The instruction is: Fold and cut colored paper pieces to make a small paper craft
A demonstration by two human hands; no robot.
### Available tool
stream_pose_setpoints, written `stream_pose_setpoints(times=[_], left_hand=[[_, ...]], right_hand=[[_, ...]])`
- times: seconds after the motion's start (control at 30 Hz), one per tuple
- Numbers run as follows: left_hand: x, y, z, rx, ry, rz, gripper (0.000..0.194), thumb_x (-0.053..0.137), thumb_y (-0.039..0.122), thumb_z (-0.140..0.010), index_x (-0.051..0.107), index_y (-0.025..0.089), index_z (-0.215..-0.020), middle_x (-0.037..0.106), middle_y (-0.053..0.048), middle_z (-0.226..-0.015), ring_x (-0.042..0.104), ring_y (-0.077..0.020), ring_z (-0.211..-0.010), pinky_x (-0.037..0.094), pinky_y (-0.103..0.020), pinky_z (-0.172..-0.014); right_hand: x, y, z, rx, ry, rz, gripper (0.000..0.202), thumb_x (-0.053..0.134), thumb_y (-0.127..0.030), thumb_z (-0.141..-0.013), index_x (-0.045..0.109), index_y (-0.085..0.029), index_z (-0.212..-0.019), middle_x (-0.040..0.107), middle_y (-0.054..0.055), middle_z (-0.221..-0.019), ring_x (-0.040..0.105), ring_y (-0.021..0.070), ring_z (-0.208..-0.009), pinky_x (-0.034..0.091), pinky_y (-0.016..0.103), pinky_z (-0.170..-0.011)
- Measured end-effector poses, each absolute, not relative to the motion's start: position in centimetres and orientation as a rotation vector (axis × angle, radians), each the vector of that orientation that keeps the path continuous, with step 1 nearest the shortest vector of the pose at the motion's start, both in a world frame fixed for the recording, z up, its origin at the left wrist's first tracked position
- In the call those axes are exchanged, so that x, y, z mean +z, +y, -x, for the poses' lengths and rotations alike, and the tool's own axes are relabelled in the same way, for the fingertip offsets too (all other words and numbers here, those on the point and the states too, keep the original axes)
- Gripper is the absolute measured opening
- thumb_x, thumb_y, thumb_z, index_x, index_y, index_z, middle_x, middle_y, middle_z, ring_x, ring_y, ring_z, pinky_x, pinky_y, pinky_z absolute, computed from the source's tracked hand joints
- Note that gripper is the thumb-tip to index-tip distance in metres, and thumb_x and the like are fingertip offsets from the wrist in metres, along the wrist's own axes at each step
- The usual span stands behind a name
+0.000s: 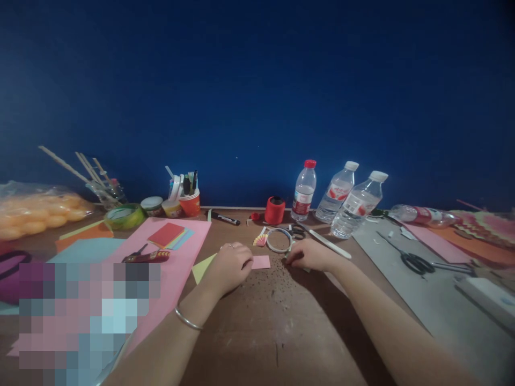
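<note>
My left hand (232,268) rests on the brown table (257,332) with its fingers curled, beside a small pink paper (261,262). A yellow paper (202,267) lies partly under that hand. My right hand (308,255) has its fingertips lowered to the tabletop, bent together near a small greenish bit; whether they pinch it is unclear. Small dark crumbs (277,276) are scattered between the hands. Just beyond my right hand are a roll of tape (279,240) and a little folded paper fan (260,240).
Behind stand a red spool (274,210), a red-capped bottle (303,190) and two white-capped bottles. Scissors (417,263) lie on a grey sheet (386,268) at right. Pink sheets, colored squares (166,234), a box cutter (148,257) and a pen cup (190,203) are at left.
</note>
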State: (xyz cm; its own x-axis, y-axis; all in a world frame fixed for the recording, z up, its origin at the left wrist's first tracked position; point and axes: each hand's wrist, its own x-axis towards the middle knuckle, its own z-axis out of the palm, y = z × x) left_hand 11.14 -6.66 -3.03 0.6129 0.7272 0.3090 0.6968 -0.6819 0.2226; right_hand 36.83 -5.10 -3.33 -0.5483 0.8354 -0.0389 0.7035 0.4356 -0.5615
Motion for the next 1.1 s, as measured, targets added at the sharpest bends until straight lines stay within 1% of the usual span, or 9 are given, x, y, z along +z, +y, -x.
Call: stream_pose_setpoints(times=[0.17, 0.37, 0.6, 0.7, 0.8, 0.9, 0.97, 1.03, 1.1], left_hand=[[-3.0, -6.6, -11.2, 0.584, 1.243, -2.746, 0.02, 0.043, 0.021, -0.08, 0.062, 0.019, -0.074, 0.063, -0.004, -0.074, 0.054, -0.0179, -0.081, 0.037, -0.031, -0.075], [-2.9, -6.5, -11.1, 0.591, 1.24, -2.737, 0.021, 0.043, 0.022, -0.08, 0.062, 0.02, -0.074, 0.063, -0.004, -0.075, 0.054, -0.0179, -0.08, 0.037, -0.03, -0.073], [-3.1, -6.5, -11.1, 0.599, 1.249, -2.733, 0.018, 0.043, 0.02, -0.08, 0.061, 0.019, -0.075, 0.063, -0.003, -0.077, 0.053, -0.0183, -0.081, 0.036, -0.032, -0.073], [-3.0, -6.6, -10.9, 0.604, 1.238, -2.731, 0.018, 0.043, 0.018, -0.08, 0.061, 0.02, -0.076, 0.063, -0.003, -0.078, 0.054, -0.0183, -0.082, 0.037, -0.032, -0.074], [-3.1, -6.7, -11.0, 0.639, 1.171, -2.715, 0.018, 0.044, 0.015, -0.078, 0.061, 0.02, -0.081, 0.063, -0.003, -0.085, 0.054, -0.0179, -0.086, 0.039, -0.033, -0.077], [-2.8, -7.2, -11.4, 0.827, 1.111, -2.683, 0.024, 0.045, 0.011, -0.077, 0.059, 0.021, -0.093, 0.059, -0.003, -0.103, 0.05, -0.0181, -0.099, 0.039, -0.034, -0.086], [-1.4, -8.1, -11.8, 1.033, 1.066, -2.635, 0.027, 0.045, 0.008, -0.076, 0.058, 0.021, -0.095, 0.058, -0.004, -0.106, 0.049, -0.018, -0.102, 0.039, -0.035, -0.089], [1.5, -9.7, -11.9, 1.305, 0.948, -2.541, 0.024, 0.044, 0.007, -0.077, 0.059, 0.02, -0.092, 0.059, -0.004, -0.101, 0.052, -0.017, -0.098, 0.043, -0.035, -0.086], [5.9, -12.2, -11.4, 1.639, 0.878, -2.367, 0.024, 0.045, 0.008, -0.079, 0.057, 0.02, -0.096, 0.059, -0.004, -0.101, 0.053, -0.0162, -0.097, 0.044, -0.036, -0.085]], right_hand=[[-2.9, -5.5, -36.7, 0.783, -2.519, 1.369, 0.016, 0.062, -0.026, -0.062, 0.071, -0.02, -0.074, 0.068, 0.001, -0.075, 0.059, 0.0145, -0.067, 0.042, 0.022, -0.063], [-2.6, -6.0, -37.1, 0.952, -2.575, 1.406, 0.018, 0.064, -0.027, -0.058, 0.071, -0.021, -0.073, 0.068, -0.003, -0.066, 0.058, 0.0127, -0.057, 0.038, 0.02, -0.051], [-1.5, -6.4, -37.1, 0.942, -2.454, 1.344, 0.015, 0.059, -0.022, -0.063, 0.07, -0.017, -0.072, 0.067, 0.0, -0.067, 0.058, 0.0131, -0.06, 0.041, 0.02, -0.055], [-0.9, -6.6, -36.7, 0.821, -2.46, 1.347, 0.015, 0.059, -0.019, -0.062, 0.069, -0.019, -0.073, 0.066, -0.001, -0.07, 0.057, 0.0132, -0.063, 0.041, 0.021, -0.058], [0.1, -6.8, -36.7, 0.645, -2.309, 1.394, 0.013, 0.058, -0.021, -0.066, 0.068, -0.019, -0.074, 0.066, 0.0, -0.073, 0.057, 0.0142, -0.067, 0.042, 0.023, -0.061], [2.2, -7.7, -36.9, 0.514, -2.028, 1.423, 0.018, 0.054, -0.029, -0.072, 0.066, -0.017, -0.077, 0.066, 0.002, -0.076, 0.057, 0.0149, -0.068, 0.043, 0.026, -0.062], [4.4, -9.1, -36.8, 0.444, -1.806, 1.396, 0.022, 0.051, -0.033, -0.076, 0.065, -0.016, -0.081, 0.065, 0.003, -0.076, 0.057, 0.0149, -0.065, 0.044, 0.027, -0.06], [7.4, -11.6, -36.7, 0.447, -1.653, 1.282, 0.024, 0.049, -0.033, -0.078, 0.063, -0.015, -0.087, 0.063, 0.004, -0.074, 0.058, 0.0152, -0.064, 0.046, 0.028, -0.057], [10.9, -15.0, -36.6, 0.39, -1.623, 1.097, 0.022, 0.047, -0.03, -0.08, 0.061, -0.019, -0.092, 0.063, 0.005, -0.084, 0.058, 0.0159, -0.074, 0.048, 0.03, -0.062]])
